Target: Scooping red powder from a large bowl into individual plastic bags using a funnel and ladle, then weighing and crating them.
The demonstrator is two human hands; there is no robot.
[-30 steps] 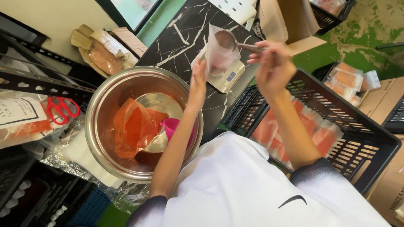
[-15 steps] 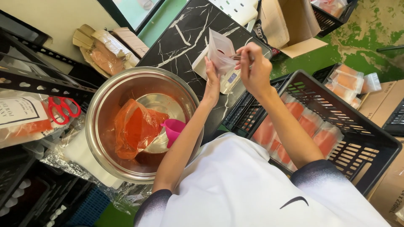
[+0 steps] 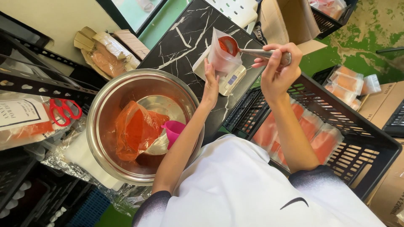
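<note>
Our right hand has its fingers clamped on the handle of a metal spoon, whose bowl, loaded with red powder, sits in the mouth of a clear pouch. Our left hand steadies that pouch from the near side, fingers together and flat against it, as it stands on a small white scale on the black marble table. The pouch looks mostly unfilled, so we judge this one is only just begun. To the left, a steel bowl holds an orange bag of powder with plenty left and a pink funnel. The black crate on the right already holds several filled pouches.
</note>
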